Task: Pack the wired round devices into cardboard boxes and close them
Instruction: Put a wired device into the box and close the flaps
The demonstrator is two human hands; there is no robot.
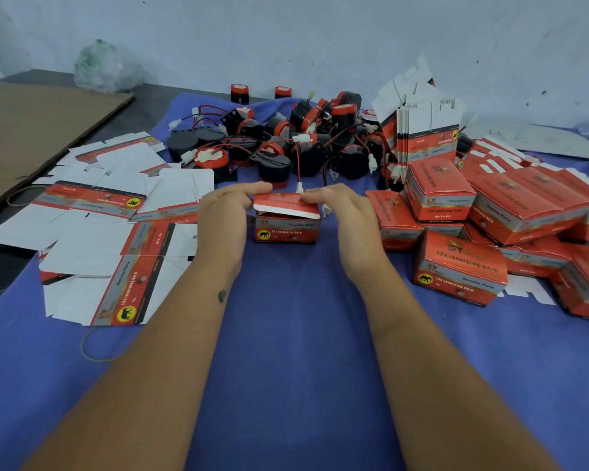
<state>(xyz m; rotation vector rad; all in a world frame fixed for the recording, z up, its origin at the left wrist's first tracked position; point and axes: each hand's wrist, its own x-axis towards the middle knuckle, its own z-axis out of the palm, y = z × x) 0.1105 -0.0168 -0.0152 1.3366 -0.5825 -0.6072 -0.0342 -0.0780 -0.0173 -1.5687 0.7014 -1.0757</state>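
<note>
A small red cardboard box (287, 229) stands on the blue cloth in the middle, its lid flap partly lowered. My left hand (225, 212) is at the box's left side, its fingers reaching over the lid's far edge. My right hand (346, 209) is at the right side, fingertips on the lid. Behind the box lies a pile of black and red round wired devices (286, 144) with white connectors. What is inside the box is hidden.
Flat unfolded box blanks (116, 232) cover the left. Closed red boxes (490, 226) are stacked on the right, with upright folded blanks (425, 134) behind them. A brown cardboard sheet (31, 130) and a plastic bag (99, 66) lie far left. Blue cloth (293, 334) spreads in front.
</note>
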